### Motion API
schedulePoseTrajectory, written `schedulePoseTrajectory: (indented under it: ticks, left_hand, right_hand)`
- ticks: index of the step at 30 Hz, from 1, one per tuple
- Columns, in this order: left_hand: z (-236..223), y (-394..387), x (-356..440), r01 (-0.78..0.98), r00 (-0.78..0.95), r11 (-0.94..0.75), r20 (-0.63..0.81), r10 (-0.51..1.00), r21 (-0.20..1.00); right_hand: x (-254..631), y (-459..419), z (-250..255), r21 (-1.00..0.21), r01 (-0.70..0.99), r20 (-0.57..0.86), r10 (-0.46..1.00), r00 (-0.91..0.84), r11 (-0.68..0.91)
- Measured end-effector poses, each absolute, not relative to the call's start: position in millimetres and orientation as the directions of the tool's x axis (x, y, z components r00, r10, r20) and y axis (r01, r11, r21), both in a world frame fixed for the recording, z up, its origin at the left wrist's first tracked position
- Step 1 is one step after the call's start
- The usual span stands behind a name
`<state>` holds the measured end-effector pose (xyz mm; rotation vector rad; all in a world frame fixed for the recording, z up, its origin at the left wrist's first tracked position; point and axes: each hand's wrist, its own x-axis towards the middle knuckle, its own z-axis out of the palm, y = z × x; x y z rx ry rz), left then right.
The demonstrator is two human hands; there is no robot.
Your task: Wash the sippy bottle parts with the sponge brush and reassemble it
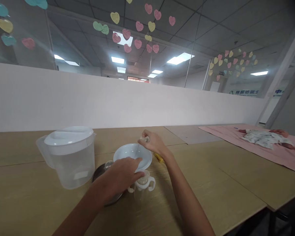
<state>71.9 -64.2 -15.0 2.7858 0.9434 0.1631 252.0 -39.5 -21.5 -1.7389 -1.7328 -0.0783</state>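
A shiny white bowl (120, 152) stands on the table in front of me. Over its near rim reaches my left hand (124, 172), fingers stretched out, the thumb apart and close to the top of a clear baby bottle (141, 193) with two white handles. Above the bowl's far right rim, my right hand (154, 141) is closed around a small translucent piece (145, 139), whose kind I cannot make out. Partly hidden under my left forearm is a dark metal basin (96, 172) with a clear rounded item (108, 164) in it.
A large lidded plastic pitcher (73, 164) stands left of the basin. Just right of the bowl lies a small yellow item (159, 158). Farther right, a baby-like figure (263, 138) in patterned clothes lies on a pink cloth (226, 136). A low white wall (113, 105) runs behind the table.
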Motion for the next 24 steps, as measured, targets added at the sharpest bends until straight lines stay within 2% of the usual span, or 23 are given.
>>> schedulePoseTrajectory:
  ticks: [4, 7, 13, 17, 20, 24]
  left_hand:
    - [-16, -67, 76, 0.456, 0.873, -0.797, -0.025, 0.487, 0.395]
    - [-21, -61, 77, 0.439, 0.879, -0.798, -0.015, 0.476, 0.412]
    - [-30, -49, 78, 0.402, 0.886, -0.801, 0.034, 0.463, 0.443]
    - [-28, -43, 79, 0.423, 0.871, -0.775, 0.025, 0.491, 0.469]
    - [-29, -37, 79, 0.427, 0.854, -0.757, 0.053, 0.517, 0.496]
    - [-35, -27, 77, 0.408, 0.845, -0.708, 0.056, 0.532, 0.577]
  right_hand:
    - [259, -45, -18, -0.506, 0.840, 0.547, 0.826, 0.136, 0.197]
    - [257, -48, -14, -0.538, 0.801, 0.587, 0.799, 0.132, 0.263]
    - [251, -63, 0, -0.524, 0.773, 0.591, 0.806, 0.029, 0.357]
    - [253, -79, 10, -0.486, 0.804, 0.571, 0.821, -0.005, 0.343]
    - [257, -88, 14, -0.494, 0.799, 0.432, 0.895, -0.117, 0.343]
    - [259, -89, 12, -0.523, 0.795, 0.116, 0.950, -0.291, 0.307]
